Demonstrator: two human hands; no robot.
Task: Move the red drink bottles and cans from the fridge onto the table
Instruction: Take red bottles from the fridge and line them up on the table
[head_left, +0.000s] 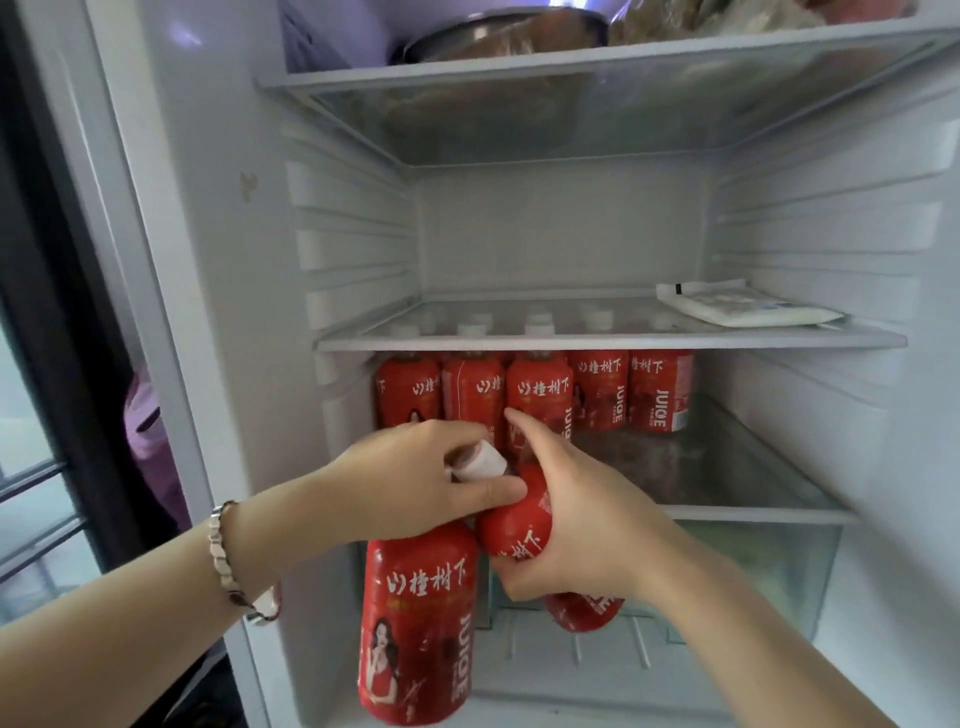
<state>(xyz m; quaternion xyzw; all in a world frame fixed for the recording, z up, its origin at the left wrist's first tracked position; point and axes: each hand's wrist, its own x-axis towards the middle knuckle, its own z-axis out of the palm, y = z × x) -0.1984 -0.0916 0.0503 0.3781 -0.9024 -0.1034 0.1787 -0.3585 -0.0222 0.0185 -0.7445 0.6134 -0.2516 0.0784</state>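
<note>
- The left hand (415, 478) pinches the neck of one red bottle (415, 623), which hangs in front of the fridge (218, 260).
- The right hand (566, 525) wraps around a second bottle (514, 525), tilted.
- More bottles (597, 389) stand on the shelf (779, 514).
- Full, probably heavy and cold-slick; gripping the body seems safer than the cap (483, 460).

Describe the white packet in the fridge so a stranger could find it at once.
Look at the middle glass shelf of the open fridge, above the row of red bottles. The white packet lies flat at its right end. It is the only thing on that shelf.
</note>
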